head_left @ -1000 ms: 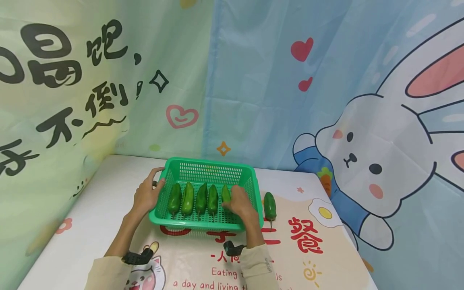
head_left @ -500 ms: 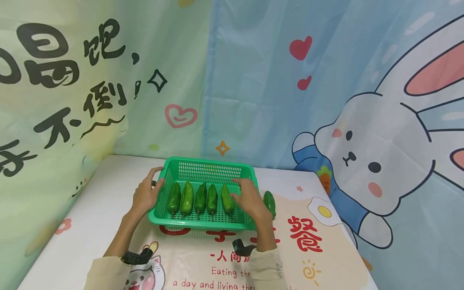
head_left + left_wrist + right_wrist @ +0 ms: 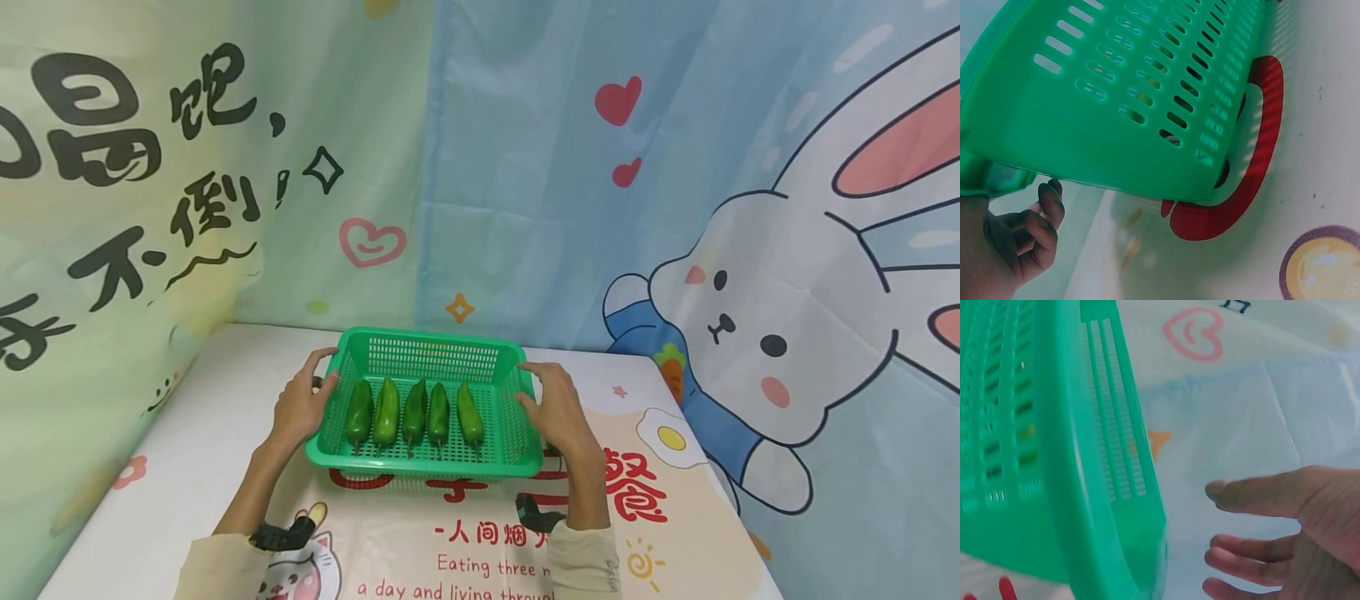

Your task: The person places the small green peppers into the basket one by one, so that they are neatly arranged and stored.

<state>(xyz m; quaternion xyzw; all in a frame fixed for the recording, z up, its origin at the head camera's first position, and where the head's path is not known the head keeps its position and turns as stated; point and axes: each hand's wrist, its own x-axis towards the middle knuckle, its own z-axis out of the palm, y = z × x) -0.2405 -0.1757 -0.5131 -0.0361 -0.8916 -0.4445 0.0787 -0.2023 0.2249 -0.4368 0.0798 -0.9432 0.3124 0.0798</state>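
Observation:
A green plastic basket [image 3: 427, 465] with slotted walls sits on the table. Several green chili peppers [image 3: 414, 412] lie side by side in it, stems toward the front. My left hand [image 3: 300, 406] holds the basket's left rim; in the left wrist view its fingers [image 3: 1044, 219] curl beside the outer wall. At the right rim is my right hand [image 3: 561, 408], holding nothing. The right wrist view shows its fingers [image 3: 1254, 494] spread and apart from the basket wall. Another pepper, outside the basket on the right, is mostly hidden behind this hand.
The table [image 3: 187, 433] bears a printed cloth with red characters and a fried egg drawing [image 3: 672, 437]. Behind the basket hangs a fabric backdrop [image 3: 510, 233] with a cartoon rabbit. Each wrist wears a small black camera [image 3: 285, 533].
My right hand has let go of a pepper in the basket, leaving it at the row's right end, and moved right to the rim. My left hand stays at the left rim.

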